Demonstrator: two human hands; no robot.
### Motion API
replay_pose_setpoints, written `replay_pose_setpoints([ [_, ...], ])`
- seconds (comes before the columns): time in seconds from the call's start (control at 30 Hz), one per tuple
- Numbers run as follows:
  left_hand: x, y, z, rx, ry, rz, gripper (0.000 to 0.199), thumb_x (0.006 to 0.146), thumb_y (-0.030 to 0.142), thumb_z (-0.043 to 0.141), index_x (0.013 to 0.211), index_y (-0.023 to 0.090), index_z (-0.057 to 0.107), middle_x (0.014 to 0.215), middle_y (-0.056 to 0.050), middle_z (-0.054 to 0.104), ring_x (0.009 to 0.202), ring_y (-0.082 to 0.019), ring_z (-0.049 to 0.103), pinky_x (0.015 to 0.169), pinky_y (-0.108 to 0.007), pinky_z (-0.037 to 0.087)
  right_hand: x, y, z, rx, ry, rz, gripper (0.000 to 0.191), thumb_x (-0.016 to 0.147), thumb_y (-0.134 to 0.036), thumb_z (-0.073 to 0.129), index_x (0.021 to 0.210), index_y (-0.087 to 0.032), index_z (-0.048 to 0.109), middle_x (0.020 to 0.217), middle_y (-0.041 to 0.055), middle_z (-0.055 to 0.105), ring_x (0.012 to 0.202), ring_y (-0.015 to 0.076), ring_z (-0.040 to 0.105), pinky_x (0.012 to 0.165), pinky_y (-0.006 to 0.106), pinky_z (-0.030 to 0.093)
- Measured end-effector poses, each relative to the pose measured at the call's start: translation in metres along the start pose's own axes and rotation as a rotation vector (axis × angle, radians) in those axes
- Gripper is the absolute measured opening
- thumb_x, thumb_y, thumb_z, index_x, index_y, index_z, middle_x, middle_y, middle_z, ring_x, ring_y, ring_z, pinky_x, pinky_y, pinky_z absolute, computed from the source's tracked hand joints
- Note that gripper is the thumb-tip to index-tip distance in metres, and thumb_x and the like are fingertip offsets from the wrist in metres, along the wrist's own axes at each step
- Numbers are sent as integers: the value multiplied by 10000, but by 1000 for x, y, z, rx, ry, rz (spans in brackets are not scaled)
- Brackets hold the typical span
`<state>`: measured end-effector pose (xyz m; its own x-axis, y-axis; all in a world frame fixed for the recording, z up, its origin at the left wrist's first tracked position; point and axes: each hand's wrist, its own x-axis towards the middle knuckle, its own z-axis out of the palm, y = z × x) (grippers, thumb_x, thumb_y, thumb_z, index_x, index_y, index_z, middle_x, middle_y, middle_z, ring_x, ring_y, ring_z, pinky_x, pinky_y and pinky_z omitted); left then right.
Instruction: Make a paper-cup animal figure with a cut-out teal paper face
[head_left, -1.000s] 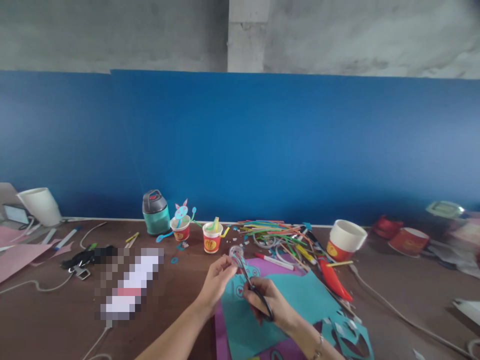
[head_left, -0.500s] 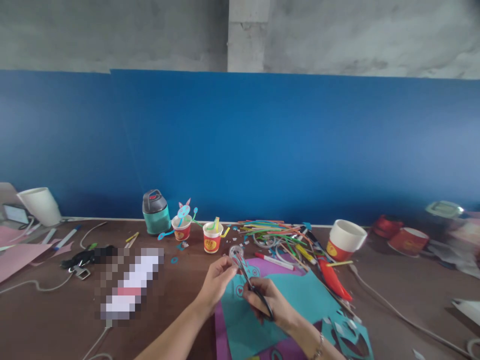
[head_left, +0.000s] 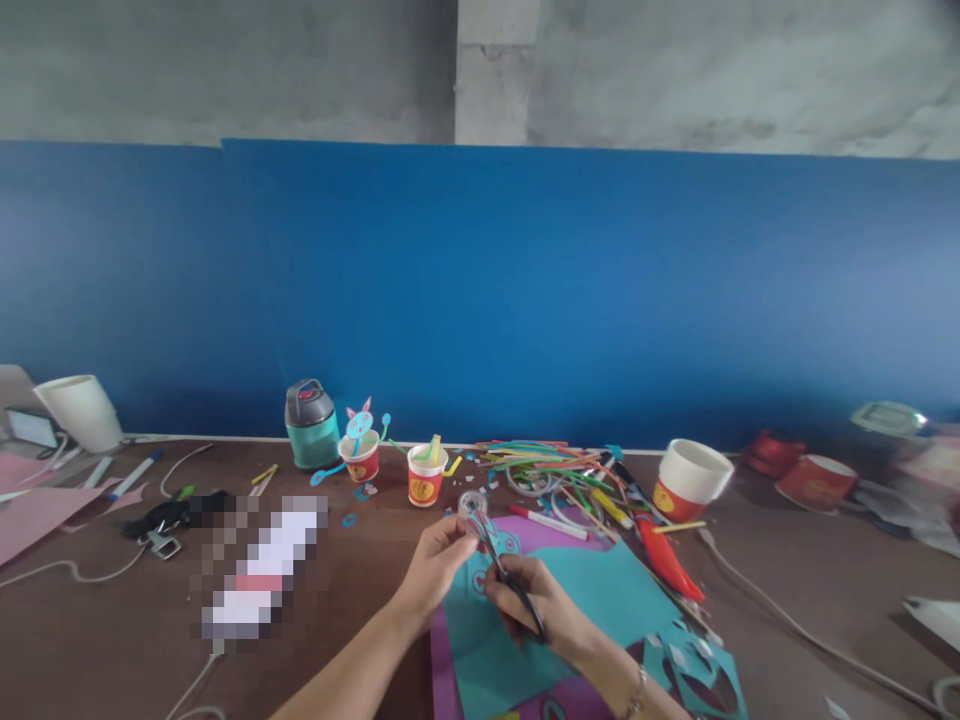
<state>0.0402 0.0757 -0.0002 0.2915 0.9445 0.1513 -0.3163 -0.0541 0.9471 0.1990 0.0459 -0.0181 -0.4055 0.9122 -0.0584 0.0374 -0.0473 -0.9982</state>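
My right hand [head_left: 551, 605] is closed round the black handles of a pair of scissors [head_left: 491, 550], whose blades point up and to the left. At the blade tips, my left hand [head_left: 433, 568] pinches a small light-blue paper cutout with pink marks, mostly covered by fingers and blades. Both hands are over a teal paper sheet [head_left: 600, 595], which lies on a purple sheet [head_left: 441, 650]. Light-blue paper with pink-outlined drawings [head_left: 478, 580] shows beneath the blades. Just beyond my left hand is a clear tape roll [head_left: 472, 502].
Two small cups stand behind: one with a paper cat figure [head_left: 361, 425], one with bent straws [head_left: 426, 488]. Coloured pipe cleaners or straws [head_left: 540, 460], a red marker [head_left: 547, 522] and a red tool [head_left: 667, 560] lie right of them. White-and-red cups [head_left: 694, 475] and a teal bottle [head_left: 313, 435] stand farther out.
The paper cat figure and its cup have shifted slightly left. My left hand has moved a touch right, towards the scissors. My right hand stays almost in place.
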Motion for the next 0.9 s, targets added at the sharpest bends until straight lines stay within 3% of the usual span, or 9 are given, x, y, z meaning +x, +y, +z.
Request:
replay_pose_setpoints([
  [0.9, -2, 5, 2, -43, -44, -43, 146, 686, 235, 648, 583, 149, 591, 616, -14, 632, 644, -147, 527, 681, -259, 382, 0, -3, 2, -49, 21, 14, 388, 713, -525, 649, 692, -163, 511, 424, -82, 430, 328, 51, 383, 319, 159, 343],
])
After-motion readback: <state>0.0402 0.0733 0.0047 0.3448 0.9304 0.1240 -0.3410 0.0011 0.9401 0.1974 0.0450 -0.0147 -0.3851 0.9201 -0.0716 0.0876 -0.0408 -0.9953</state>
